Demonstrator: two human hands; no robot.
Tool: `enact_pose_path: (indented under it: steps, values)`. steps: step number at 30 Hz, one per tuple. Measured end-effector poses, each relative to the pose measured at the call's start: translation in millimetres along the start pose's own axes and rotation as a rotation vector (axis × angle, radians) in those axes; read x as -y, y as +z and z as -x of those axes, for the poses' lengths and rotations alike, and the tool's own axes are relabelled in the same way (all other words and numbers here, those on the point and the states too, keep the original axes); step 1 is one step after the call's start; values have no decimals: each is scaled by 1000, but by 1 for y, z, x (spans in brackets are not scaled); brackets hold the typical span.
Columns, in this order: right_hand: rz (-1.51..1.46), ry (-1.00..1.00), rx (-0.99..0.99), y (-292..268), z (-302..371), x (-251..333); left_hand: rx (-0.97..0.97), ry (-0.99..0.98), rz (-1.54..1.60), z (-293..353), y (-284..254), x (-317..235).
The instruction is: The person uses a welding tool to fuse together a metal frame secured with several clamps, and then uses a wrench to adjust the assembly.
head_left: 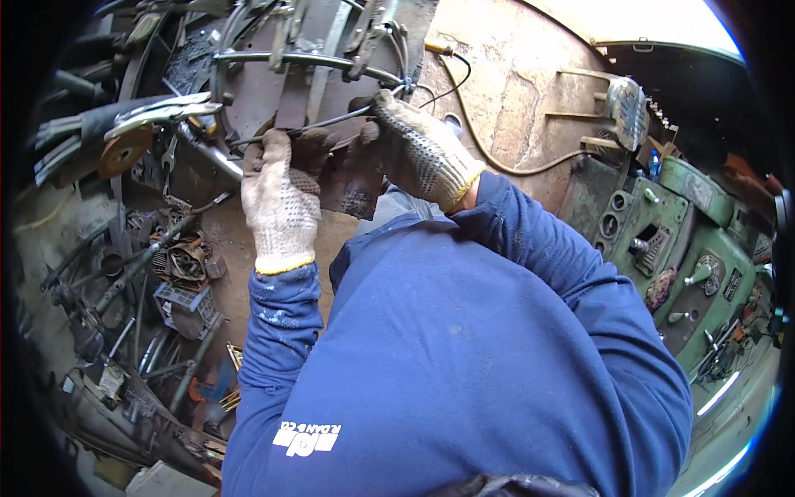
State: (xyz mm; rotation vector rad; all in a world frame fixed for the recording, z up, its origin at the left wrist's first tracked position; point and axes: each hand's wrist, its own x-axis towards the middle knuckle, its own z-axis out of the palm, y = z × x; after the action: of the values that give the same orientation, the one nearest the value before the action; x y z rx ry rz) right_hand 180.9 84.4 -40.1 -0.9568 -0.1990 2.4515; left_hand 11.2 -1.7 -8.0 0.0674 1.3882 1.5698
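Note:
White knit gloves with dark grip dots cover both hands. My left hand (280, 186) is closed with its fingertips at one end of a thin metal rod (335, 119). My right hand (426, 149) is closed around the rod's other end, farther to the right; its fingertips are partly hidden. Just beyond them, a round metal frame (306, 60) with a curved bar rests on the rusty, cluttered work surface. Dark, rusty metal (344, 170) shows below the rod, between the hands.
Locking pliers (161, 113) and a brown disc (126, 151) lie left of the frame. Scrap metal and a grey plastic crate (186, 308) fill the lower left. A hose (497, 161) crosses the floor on the right, near a green machine (662, 240).

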Motion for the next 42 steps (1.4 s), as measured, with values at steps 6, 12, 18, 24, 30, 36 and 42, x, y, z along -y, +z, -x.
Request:
enact_pose_path:
  steps: [6,12,18,24,30,36,42]
  values:
    - [-82,-42,115,-8,-8,-8,-6,41,-43,-1,-4,-3]
    - [300,-124,30,-2,0,-2,54,76,-47,0,-16,-4]
    - [705,-312,12,-5,3,1,52,107,-69,-1,-14,-4]
    - [504,-195,21,-1,5,3,-29,121,-151,-3,-14,-2]
    - [372,-104,1,-1,4,4,-71,131,-207,-1,-14,-1]
    - [179,-53,22,-1,1,-3,0,110,-164,-1,-29,-1]
    - [366,-40,30,-1,5,11,8,108,-227,3,-17,-7]
